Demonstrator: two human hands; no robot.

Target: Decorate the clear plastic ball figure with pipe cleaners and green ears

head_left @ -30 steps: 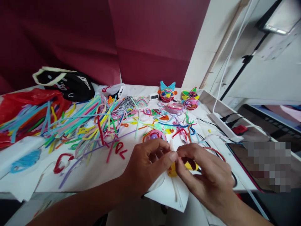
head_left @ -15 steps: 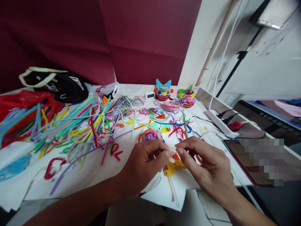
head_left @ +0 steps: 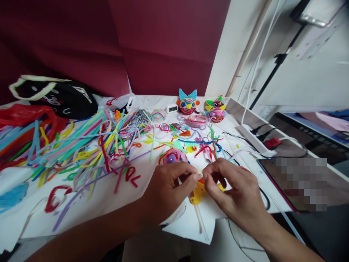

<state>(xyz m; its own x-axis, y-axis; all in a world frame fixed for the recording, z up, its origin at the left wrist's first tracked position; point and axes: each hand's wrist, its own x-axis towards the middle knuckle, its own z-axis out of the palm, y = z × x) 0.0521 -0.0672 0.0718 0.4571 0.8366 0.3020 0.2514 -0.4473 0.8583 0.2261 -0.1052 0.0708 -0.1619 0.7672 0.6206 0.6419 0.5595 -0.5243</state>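
My left hand (head_left: 167, 192) and my right hand (head_left: 236, 190) meet in the middle, just above the table. Thumb and forefinger of each are pinched on a small whitish piece (head_left: 200, 174), too small and covered to name its kind. Below them lies a yellow glue gun (head_left: 196, 197), partly hidden by my fingers, with a pale glue stick (head_left: 198, 218) pointing toward me. Right behind my left fingers sits a round pink and orange pipe-cleaner piece with a purple eye (head_left: 172, 158).
Many pipe cleaners (head_left: 89, 145) are heaped on the left. A blue-eared pipe-cleaner head (head_left: 188, 103) and another colourful figure (head_left: 216, 112) stand at the back. A power strip (head_left: 256, 141) with cables and a dark tablet (head_left: 272, 178) lie on the right.
My right hand has turned and drawn in, so its fingertips are closer to my left ones and cover more of the whitish piece. The view has shifted slightly.
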